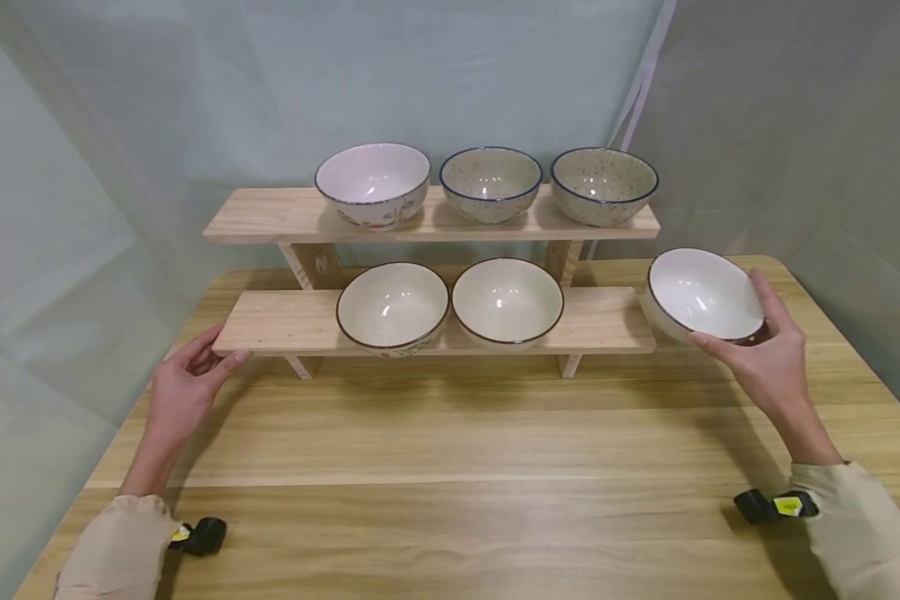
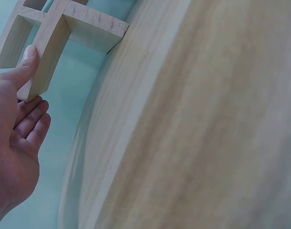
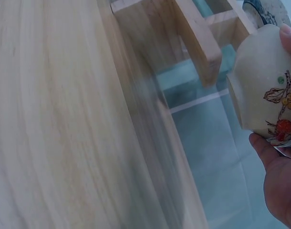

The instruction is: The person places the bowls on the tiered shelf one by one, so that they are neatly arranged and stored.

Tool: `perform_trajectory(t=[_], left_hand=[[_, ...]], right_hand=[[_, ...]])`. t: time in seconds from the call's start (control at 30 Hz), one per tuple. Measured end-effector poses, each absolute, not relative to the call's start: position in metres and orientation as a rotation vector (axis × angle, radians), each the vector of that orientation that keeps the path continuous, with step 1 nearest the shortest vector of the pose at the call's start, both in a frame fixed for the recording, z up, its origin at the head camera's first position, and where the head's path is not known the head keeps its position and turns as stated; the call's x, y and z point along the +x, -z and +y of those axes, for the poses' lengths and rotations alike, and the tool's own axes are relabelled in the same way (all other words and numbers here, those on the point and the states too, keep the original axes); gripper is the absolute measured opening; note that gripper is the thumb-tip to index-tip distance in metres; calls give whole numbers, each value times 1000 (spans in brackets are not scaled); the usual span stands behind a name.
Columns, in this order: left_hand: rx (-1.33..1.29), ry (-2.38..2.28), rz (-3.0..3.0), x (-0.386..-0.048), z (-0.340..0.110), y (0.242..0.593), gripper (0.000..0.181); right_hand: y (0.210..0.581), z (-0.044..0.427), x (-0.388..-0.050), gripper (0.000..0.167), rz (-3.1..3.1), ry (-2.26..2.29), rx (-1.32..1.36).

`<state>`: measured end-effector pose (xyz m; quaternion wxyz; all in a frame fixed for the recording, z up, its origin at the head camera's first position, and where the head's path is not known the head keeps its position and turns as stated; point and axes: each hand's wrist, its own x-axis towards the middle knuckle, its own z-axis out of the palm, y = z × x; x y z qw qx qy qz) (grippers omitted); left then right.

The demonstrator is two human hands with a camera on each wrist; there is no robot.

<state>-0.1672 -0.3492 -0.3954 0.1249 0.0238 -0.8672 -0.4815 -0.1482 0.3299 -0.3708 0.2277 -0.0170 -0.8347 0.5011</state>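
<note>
At the right end of the two-tier wooden shelf, my right hand holds a white bowl with a brown rim. In the right wrist view the bowl's outside carries a painted red fruit and leaves; thumb and fingers span it from rim to base, and part of the hand is cut off. My left hand grips the left end of the lower board. The left wrist view shows its thumb on the board's face and the other fingers curled under the end.
Two cream bowls with brown rims, one left and one right, sit on the lower board. On the upper board stand a floral white bowl and two speckled blue-rimmed bowls. A wooden table lies underneath.
</note>
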Motion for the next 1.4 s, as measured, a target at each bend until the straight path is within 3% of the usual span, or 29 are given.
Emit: perform_trajectory(t=[1.4], left_hand=[[63, 1413, -2502, -167, -348, 395, 65]], right_hand=[[362, 283, -150, 112, -2245, -1526, 235]])
